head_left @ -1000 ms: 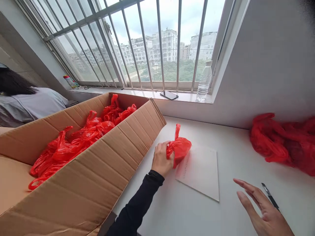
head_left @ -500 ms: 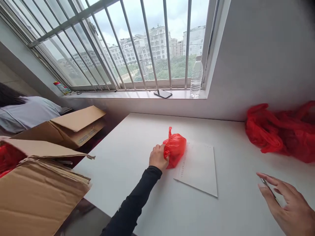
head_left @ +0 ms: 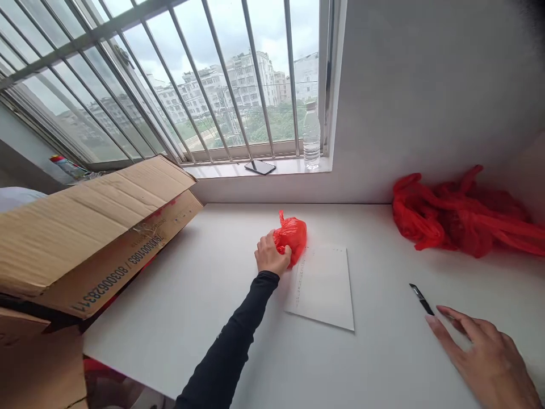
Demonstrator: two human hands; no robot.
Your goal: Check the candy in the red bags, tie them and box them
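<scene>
My left hand (head_left: 272,253), below a black sleeve, grips a knotted red plastic bag (head_left: 294,234) on the white table. What the bag holds is hidden. Just right of the bag lies a white sheet or pad (head_left: 321,287) with small marks along its top and left edges. Farther right, a small black-handled knife (head_left: 421,298) with a silvery tip rests on the table. My right hand (head_left: 479,349) is beside the knife's handle end, thumb and fingers apart and nothing between them. Whether the thumb touches the handle I cannot tell.
A cardboard box (head_left: 123,227) slants over the white table's (head_left: 170,335) left side. Crumpled red plastic bags (head_left: 464,218) lie against the wall at right. On the windowsill are a phone (head_left: 260,167) and a water bottle (head_left: 311,136). Part of a person's pale clothing (head_left: 17,197) shows at far left.
My right hand has let go of the knife, which now lies on the table. The view has swung right. At left, a cardboard box has moved up and right over the table's edge.
</scene>
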